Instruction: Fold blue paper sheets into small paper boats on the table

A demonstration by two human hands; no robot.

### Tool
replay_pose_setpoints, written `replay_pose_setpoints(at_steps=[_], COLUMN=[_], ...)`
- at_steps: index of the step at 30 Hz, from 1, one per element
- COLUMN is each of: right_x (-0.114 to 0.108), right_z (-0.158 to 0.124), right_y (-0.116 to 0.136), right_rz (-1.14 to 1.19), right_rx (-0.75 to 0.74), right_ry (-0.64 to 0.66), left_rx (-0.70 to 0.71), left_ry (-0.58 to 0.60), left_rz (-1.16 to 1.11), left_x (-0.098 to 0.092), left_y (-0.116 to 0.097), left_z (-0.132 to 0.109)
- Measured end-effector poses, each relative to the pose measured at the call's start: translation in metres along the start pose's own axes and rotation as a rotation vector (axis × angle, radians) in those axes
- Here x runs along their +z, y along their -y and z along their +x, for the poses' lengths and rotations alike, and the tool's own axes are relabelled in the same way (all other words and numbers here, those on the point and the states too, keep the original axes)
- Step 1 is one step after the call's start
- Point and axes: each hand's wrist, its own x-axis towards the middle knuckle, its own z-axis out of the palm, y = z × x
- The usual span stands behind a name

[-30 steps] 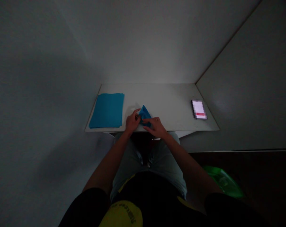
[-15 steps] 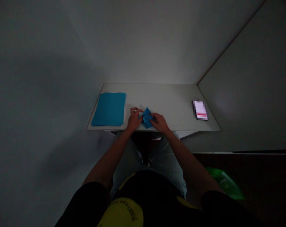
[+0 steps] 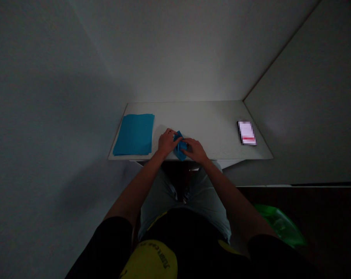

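A small folded piece of blue paper (image 3: 180,152) rests near the front edge of the white table, between my two hands. My left hand (image 3: 166,142) grips its left side, thumb over the top and fingers curled behind. From the right, my right hand (image 3: 194,149) pinches the paper between thumb and fingers. Parts of the folds are hidden under my fingers. Left of my hands lies a stack of blue paper sheets (image 3: 135,134), its edges slightly uneven.
The white table (image 3: 210,116) stands against walls at the back and both sides. A phone (image 3: 246,133) with a lit, blurred screen lies at its right end. Below right, a green plastic bag (image 3: 280,224) is on the dark floor.
My left hand has moved a little right and closed in over the folded paper, its thumb now on top. The paper looks narrower and slightly turned. My right hand has hardly moved.
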Motion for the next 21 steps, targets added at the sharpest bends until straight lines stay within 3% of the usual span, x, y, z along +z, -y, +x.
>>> replay_pose_setpoints(at_steps=[12, 21], right_x=[-0.001, 0.001], right_z=[0.001, 0.002], right_y=[0.005, 0.001], right_rz=[-0.023, -0.079], right_rx=[-0.019, 0.011], right_ry=[0.001, 0.02], left_rx=[-0.091, -0.041], left_ry=[-0.01, -0.033], left_rz=[-0.195, -0.333], left_x=[0.006, -0.01], left_y=[0.02, -0.007], left_z=[0.0, 0.015])
